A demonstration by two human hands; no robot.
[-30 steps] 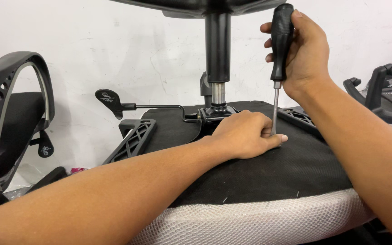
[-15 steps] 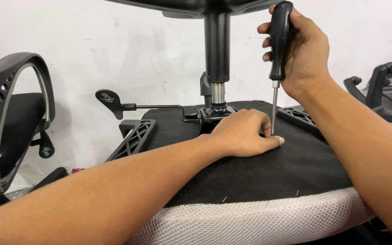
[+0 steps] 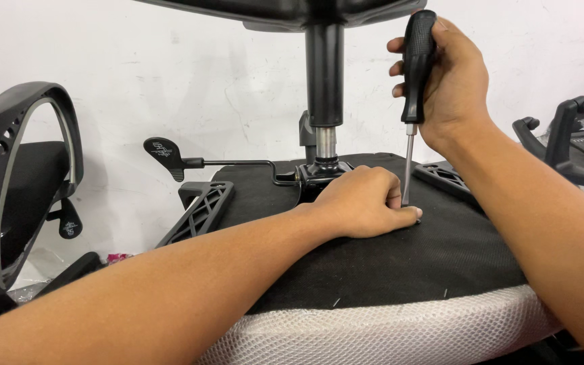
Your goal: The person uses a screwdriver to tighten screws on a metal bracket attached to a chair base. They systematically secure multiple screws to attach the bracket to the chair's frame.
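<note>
Nearest us, the upturned chair seat (image 3: 386, 270) shows its white mesh edge and black underside. Our left hand (image 3: 363, 206) rests there, fingers curled about the screwdriver (image 3: 414, 88) tip, steadying it at a screw we cannot see. Our right hand (image 3: 451, 81) is wrapped tight round the black handle, shaft upright. We judge we are driving a screw; turning needs downward pressure. Beyond stand the chair column (image 3: 324, 74), a lever (image 3: 170, 154), another chair back (image 3: 15, 189) and a white wall (image 3: 170, 61).

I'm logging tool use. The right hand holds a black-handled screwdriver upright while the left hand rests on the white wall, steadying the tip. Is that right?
Not quite. In the head view the left hand rests on the black underside of the seat, not the wall, beside the screwdriver tip. The right hand does hold it upright.
</note>
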